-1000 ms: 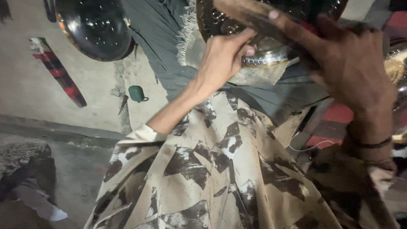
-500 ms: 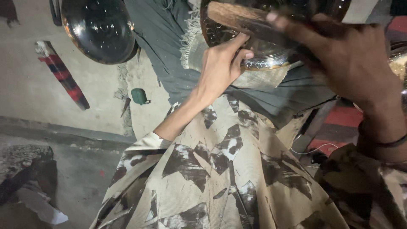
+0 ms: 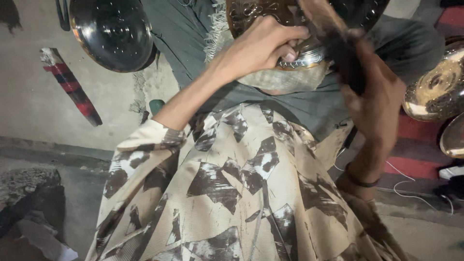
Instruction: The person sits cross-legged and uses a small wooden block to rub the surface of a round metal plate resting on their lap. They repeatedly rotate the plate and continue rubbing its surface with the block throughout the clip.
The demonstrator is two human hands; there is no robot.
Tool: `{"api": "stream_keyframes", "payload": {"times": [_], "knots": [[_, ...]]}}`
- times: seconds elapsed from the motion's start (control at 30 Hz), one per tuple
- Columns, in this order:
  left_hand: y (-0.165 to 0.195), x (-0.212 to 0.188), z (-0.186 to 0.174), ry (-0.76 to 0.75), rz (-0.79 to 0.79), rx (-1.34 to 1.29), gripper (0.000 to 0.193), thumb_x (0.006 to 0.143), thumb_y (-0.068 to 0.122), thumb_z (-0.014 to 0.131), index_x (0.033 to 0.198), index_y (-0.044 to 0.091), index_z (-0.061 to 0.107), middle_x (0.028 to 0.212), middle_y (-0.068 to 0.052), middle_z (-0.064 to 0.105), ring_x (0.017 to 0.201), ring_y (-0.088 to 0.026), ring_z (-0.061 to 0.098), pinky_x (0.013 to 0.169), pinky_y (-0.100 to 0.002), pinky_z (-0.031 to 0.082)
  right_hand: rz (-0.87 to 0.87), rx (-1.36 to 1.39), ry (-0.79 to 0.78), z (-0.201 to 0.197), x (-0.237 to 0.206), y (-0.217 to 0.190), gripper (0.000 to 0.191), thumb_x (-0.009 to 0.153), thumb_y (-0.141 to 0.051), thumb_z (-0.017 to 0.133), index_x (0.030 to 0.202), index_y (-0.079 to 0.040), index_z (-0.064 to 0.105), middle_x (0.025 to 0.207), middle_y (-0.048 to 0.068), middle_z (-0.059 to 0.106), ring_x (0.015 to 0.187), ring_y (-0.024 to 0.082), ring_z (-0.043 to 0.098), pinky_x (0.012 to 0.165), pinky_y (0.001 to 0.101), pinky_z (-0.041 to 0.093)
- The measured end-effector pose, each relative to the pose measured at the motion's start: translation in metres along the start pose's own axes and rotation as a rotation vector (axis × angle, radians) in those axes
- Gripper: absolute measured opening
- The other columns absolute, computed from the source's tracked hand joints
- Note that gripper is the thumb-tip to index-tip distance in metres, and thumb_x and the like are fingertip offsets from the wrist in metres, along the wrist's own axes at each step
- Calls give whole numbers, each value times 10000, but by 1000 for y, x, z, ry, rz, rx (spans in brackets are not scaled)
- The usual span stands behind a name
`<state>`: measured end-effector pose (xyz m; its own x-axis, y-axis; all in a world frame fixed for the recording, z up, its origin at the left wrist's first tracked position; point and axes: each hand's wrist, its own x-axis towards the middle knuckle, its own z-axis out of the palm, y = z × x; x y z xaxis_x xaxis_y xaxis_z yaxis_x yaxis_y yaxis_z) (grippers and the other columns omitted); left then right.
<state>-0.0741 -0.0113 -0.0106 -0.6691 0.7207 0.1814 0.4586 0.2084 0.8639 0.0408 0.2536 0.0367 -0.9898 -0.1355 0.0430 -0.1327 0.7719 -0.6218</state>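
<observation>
Gripping a shiny embossed metal bowl (image 3: 309,53) on the lap, both hands are working at it.

The left hand (image 3: 263,46) is clenching the bowl's rim over a frayed grey cloth (image 3: 285,79). The right hand (image 3: 374,99), half a second ago raised higher with a wooden block across the bowl, is now sitting lower at the bowl's right edge, blurred, fingers closing on a dark tool (image 3: 345,55). Another metal bowl (image 3: 112,33) is lying on the floor to the left.
</observation>
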Motion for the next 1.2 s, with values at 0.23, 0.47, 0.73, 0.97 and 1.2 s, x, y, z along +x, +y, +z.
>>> {"api": "stream_keyframes", "payload": {"times": [0.23, 0.47, 0.73, 0.97, 1.2], "knots": [[-1, 12, -11, -165, 185, 29, 304, 845, -25, 750, 1147, -27, 713, 861, -181, 739, 788, -331, 742, 680, -417, 545, -100, -50, 185, 29, -38, 3, 720, 1063, -243, 736, 1657, -147, 342, 1553, 193, 523, 1282, 331, 643, 1073, 374, 543], [-2, 15, -11, -217, 235, -24, 377, 803, 17, 778, 1174, 0, 715, 868, -165, 737, 770, -306, 739, 677, -412, 547, 229, 57, 86, 38, -48, -21, 685, 1031, -203, 636, 1621, -115, 299, 1408, 195, 558, 1235, 373, 621, 1093, 416, 489], [0, 14, -19, -177, 168, -2, 268, 849, -25, 747, 1102, -37, 662, 825, -145, 704, 758, -316, 716, 642, -426, 504, 63, 334, 259, 54, -53, -7, 711, 1070, -85, 673, 1654, -88, 267, 1584, 115, 519, 1265, 236, 614, 1086, 330, 534], [-3, 17, -15, -207, 182, 38, 231, 841, -83, 705, 1061, -33, 657, 786, -135, 688, 759, -306, 723, 653, -438, 493, 9, 373, 431, 57, -60, 46, 805, 1085, 46, 782, 1642, -98, 219, 1659, 83, 335, 1466, 272, 450, 1237, 376, 427], [-6, 18, -15, -199, 182, 15, 357, 799, -99, 681, 1146, -15, 697, 831, -154, 726, 775, -303, 738, 645, -419, 529, 152, 461, 545, 64, -61, 58, 899, 1092, -1, 739, 1702, -142, 94, 1725, 54, 218, 1559, 193, 359, 1304, 351, 341]]}}
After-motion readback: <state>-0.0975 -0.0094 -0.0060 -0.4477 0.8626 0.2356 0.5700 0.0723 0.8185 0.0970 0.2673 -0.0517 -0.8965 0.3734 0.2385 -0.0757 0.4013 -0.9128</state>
